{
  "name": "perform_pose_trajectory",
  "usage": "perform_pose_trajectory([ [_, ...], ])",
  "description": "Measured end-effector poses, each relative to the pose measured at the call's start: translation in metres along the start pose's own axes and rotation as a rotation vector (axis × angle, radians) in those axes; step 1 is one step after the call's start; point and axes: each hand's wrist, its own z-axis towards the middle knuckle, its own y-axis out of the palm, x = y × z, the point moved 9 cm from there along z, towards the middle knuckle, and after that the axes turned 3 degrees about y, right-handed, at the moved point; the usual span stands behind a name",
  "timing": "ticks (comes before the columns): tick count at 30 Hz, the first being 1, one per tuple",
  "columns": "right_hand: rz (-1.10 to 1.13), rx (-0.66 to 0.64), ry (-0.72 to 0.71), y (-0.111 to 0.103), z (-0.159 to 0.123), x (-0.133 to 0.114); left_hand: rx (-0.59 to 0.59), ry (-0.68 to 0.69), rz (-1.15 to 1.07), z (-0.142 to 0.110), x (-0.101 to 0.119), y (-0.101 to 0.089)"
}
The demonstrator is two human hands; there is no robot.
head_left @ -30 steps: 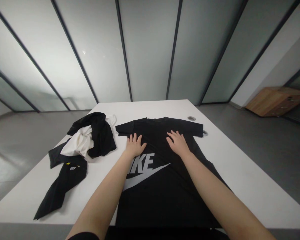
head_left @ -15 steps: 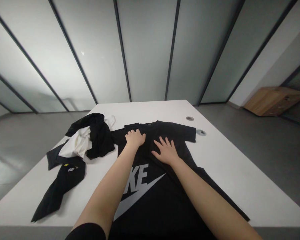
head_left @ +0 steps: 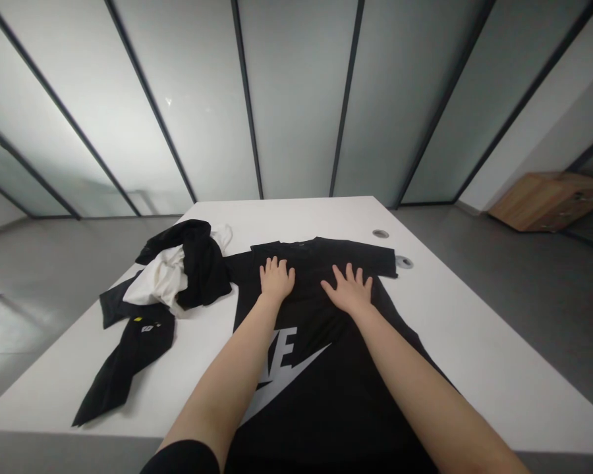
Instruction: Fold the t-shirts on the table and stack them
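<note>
A black T-shirt (head_left: 321, 388) with a large grey logo lies spread on the white table, its collar at the far end and its hem toward me. My left hand (head_left: 277, 279) rests flat on the upper chest, left of the middle, fingers stretched out. Across from it, my right hand (head_left: 348, 289) presses on the right chest below the sleeve, fingers spread. Neither hand grips the cloth. My forearms cover part of the logo and of the shirt's sides.
On the table (head_left: 474, 368), left of the shirt, lies a heap of black and white clothes (head_left: 205, 266), with a black garment (head_left: 138, 359) trailing toward the near edge. Two round cable grommets (head_left: 380, 234) sit at the right. A wooden cabinet (head_left: 548, 201) stands beyond.
My right hand has slid to the right across the shirt, and the fabric's right side lies smoother. My left hand has flattened, fingers now straighter. The view has shifted slightly.
</note>
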Motion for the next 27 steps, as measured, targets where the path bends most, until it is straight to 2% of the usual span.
perform_pose_trajectory([
  [9,-0.097,-0.233,0.133,-0.015,-0.004,0.008,-0.078,0.157,0.018,-0.033,0.033,0.014],
  [10,-0.101,-0.204,0.139,-0.019,-0.001,0.006,-0.083,0.168,0.013,-0.037,0.036,0.016],
  [13,-0.071,-0.010,0.073,-0.026,0.003,-0.012,-0.088,0.162,-0.004,-0.047,0.043,0.017],
  [15,-0.048,0.055,0.013,-0.019,0.004,-0.027,-0.074,0.133,-0.014,-0.052,0.044,0.016],
  [18,-0.031,0.018,-0.052,0.000,0.009,-0.043,-0.076,0.070,0.003,-0.060,0.043,0.017],
  [22,-0.045,-0.026,-0.175,0.005,0.019,-0.058,-0.189,-0.001,0.063,-0.060,0.045,0.026],
  [27,-0.043,0.003,-0.203,0.002,0.023,-0.058,-0.325,-0.018,0.118,-0.027,0.050,0.016],
])
